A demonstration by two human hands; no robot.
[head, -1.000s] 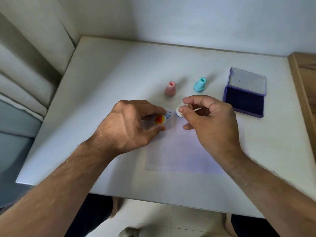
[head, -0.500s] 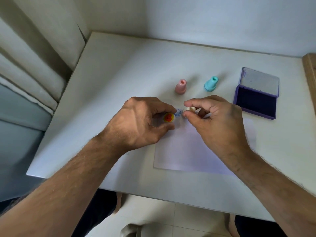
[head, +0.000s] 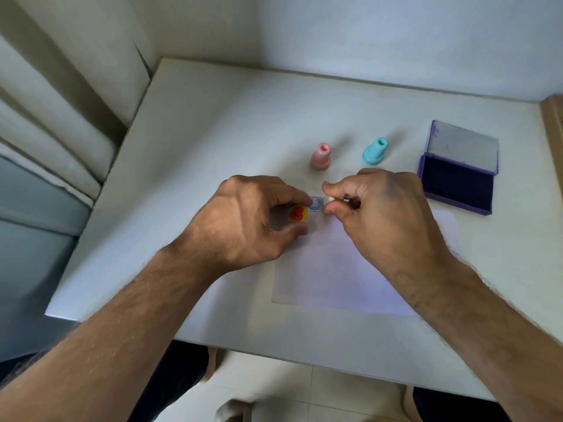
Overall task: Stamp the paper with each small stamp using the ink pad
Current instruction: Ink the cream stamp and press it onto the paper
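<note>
A white sheet of paper (head: 335, 278) lies on the white table (head: 231, 123). My left hand (head: 243, 220) pinches a small round piece with an orange-and-yellow face (head: 297, 213) at the paper's top left corner. My right hand (head: 380, 214) pinches a small whitish stamp piece (head: 328, 200) just right of it. A blue round print (head: 315, 204) shows on the paper between the two hands. A pink stamp (head: 321, 156) and a teal stamp (head: 376, 151) stand upright behind the paper. The purple ink pad (head: 457, 185) lies open at the right.
The ink pad's clear lid (head: 466, 147) is folded back behind it. A wooden edge (head: 553, 123) borders the table at the right, a wall runs along the back and a curtain (head: 61, 86) hangs at the left. The table's near edge runs below my forearms.
My right hand has brought the whitish piece down from a raised position to the paper beside the blue print. The left hand keeps its pinch on the orange-faced piece.
</note>
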